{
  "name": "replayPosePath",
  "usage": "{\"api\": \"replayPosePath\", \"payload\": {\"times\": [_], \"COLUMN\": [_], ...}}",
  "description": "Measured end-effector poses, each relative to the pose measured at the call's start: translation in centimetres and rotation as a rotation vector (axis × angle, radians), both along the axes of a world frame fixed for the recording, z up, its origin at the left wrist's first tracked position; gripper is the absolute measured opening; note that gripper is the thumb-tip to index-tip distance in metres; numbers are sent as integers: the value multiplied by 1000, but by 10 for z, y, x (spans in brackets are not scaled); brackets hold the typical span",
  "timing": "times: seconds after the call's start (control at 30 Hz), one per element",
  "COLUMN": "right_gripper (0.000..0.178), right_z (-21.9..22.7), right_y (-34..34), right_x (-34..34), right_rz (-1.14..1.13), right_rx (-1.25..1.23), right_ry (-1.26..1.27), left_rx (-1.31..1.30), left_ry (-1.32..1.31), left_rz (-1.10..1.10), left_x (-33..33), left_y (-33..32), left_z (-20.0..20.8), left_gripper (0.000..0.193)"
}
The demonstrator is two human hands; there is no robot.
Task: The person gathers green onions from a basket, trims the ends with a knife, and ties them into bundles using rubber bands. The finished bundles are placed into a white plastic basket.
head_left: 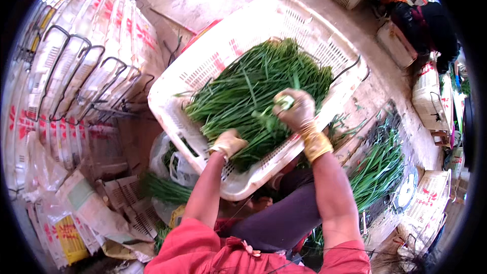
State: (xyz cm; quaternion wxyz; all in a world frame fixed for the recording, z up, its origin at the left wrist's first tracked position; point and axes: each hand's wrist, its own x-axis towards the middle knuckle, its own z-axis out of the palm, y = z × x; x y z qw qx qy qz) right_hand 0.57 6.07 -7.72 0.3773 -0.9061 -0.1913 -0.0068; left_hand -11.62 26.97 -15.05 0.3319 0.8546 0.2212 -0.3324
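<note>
A large white plastic crate (167,89) stands tilted in front of me. Long, thin green leaves, which look like garlic chives (253,86), lie heaped inside it. My right hand (298,110), in a pale glove with a yellow cuff, is closed above the heap on a bunch. The bunch's pale stem end (285,102) shows at the fingers. At the crate's near left side, my left hand (229,144), also gloved, has its fingers curled into the leaves. Its fingertips are partly hidden among them.
Stacked white crates (101,25) with wire handles rise at the left. More loose greens (380,165) lie on the right, beside a round dial scale (406,193). A plastic bag (182,170) sits below the crate. Another person (431,25) bends at the far right.
</note>
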Motion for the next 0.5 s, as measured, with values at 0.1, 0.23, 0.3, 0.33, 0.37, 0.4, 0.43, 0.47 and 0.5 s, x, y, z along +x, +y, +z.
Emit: {"api": "replayPosePath", "payload": {"times": [0.1, 0.23, 0.3, 0.33, 0.37, 0.4, 0.43, 0.47, 0.5], "right_gripper": [22, 19, 21, 21, 21, 21, 22, 23, 23], "right_z": [-7, 5, 5, 7, 7, 7, 10, 9, 6], "right_y": [-19, -15, -10, -9, -9, -8, -6, -7, -10], "right_x": [10, 0, -6, -10, -11, -12, -13, -14, -14], "right_rz": [-51, 86, 124, 136, 148, 160, 175, 166, 179], "right_rx": [213, 29, 1, -9, -17, -24, -30, -35, -71], "right_ry": [226, 64, 21, -11, -9, -7, 54, 38, 73], "left_rx": [226, 536, 563, 574, 560, 536, 508, 474, 448], "left_ry": [225, 372, 374, 369, 270, 231, 193, 147, 137], "left_rz": [-497, -743, -678, -653, -638, -624, -612, -604, -538], "left_x": [-11, -30, -34, -34, -38, -39, -36, -30, -26], "left_y": [-43, -65, -57, -55, -51, -43, -37, -41, -48], "left_z": [23, -52, -67, -70, -72, -73, -61, -46, -29], "left_gripper": [53, 21, 21, 20, 20, 21, 21, 21, 24]}}
